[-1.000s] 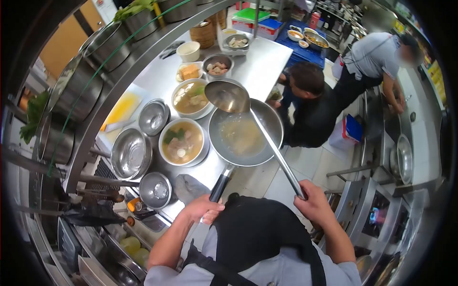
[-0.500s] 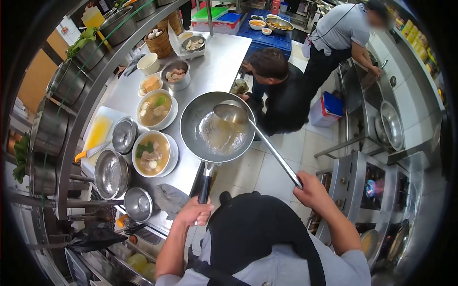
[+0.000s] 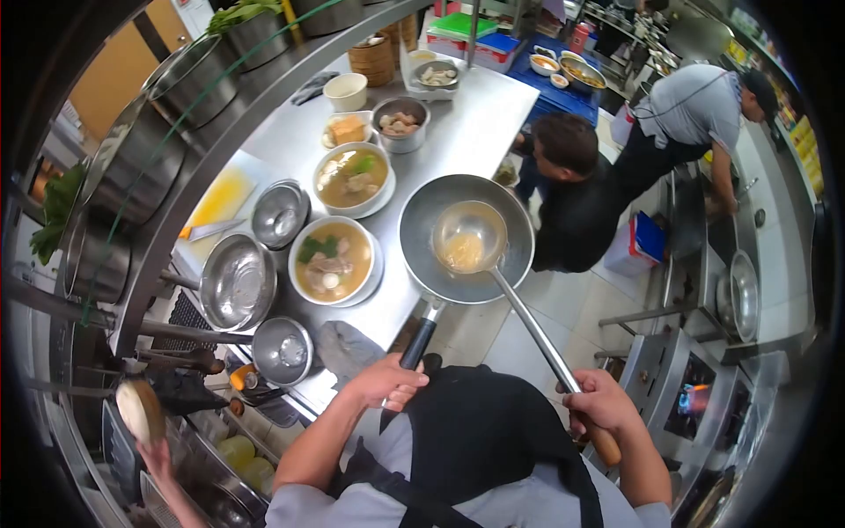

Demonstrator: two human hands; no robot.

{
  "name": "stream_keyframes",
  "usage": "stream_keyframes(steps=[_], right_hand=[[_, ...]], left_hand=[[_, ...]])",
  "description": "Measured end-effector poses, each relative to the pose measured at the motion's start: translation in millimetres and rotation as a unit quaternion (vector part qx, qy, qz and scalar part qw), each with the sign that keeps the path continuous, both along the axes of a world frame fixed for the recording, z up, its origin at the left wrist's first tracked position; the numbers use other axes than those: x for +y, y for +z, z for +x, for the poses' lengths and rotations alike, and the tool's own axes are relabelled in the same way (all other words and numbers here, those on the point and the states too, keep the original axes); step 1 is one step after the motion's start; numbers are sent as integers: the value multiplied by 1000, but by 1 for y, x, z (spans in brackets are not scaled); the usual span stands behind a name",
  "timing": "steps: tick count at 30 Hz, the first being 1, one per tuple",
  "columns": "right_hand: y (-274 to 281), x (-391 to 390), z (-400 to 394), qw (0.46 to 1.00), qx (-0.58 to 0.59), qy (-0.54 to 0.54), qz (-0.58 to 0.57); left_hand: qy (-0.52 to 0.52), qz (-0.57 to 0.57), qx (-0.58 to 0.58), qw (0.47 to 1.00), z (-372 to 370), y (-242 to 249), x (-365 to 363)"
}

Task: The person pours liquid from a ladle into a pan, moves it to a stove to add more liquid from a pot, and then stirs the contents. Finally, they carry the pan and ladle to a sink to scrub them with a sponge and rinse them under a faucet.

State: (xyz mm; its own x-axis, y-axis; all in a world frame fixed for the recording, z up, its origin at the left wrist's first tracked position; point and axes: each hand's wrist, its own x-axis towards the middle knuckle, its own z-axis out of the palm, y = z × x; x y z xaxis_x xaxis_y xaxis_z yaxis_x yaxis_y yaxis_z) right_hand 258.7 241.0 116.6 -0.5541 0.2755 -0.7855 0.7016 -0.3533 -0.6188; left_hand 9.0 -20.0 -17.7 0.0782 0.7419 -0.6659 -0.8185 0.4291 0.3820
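My left hand (image 3: 387,384) is wrapped round the black handle of a grey frying pan (image 3: 418,238), which hangs at the table's right edge. A metal ladle (image 3: 537,330) with a wooden handle end is gripped in my right hand (image 3: 602,403). Its bowl sits inside the pan with some light broth in it. Left of the pan stand two white bowls of soup, one with meat and green leaves (image 3: 332,261), the other with clear broth and greens (image 3: 353,179).
Several steel bowls (image 3: 238,282) and a grey cloth (image 3: 348,352) lie along the steel table (image 3: 475,114). A crouching person (image 3: 572,202) is just beyond the pan. A lit burner (image 3: 694,399) is at the right. Another person's hand (image 3: 157,458) holds a pale oval object at lower left.
The ladle bowl has turned upright and now holds broth, and most of the liquid in the pan no longer shows. The view has swung left. Another person's hand has appeared at lower left.
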Motion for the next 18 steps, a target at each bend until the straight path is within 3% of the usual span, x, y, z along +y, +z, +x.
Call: stream_keyframes(steps=[8,14,18], right_hand=[[9,-16,-77,994,80,40,-66],[-9,-43,-153,989,134,67,12],[-38,-52,-187,977,175,96,81]], left_hand=[[-23,24,-23,999,-18,-2,-24],[-55,-16,42,997,-30,0,-36],[-37,-25,-10,999,-33,-1,-45]])
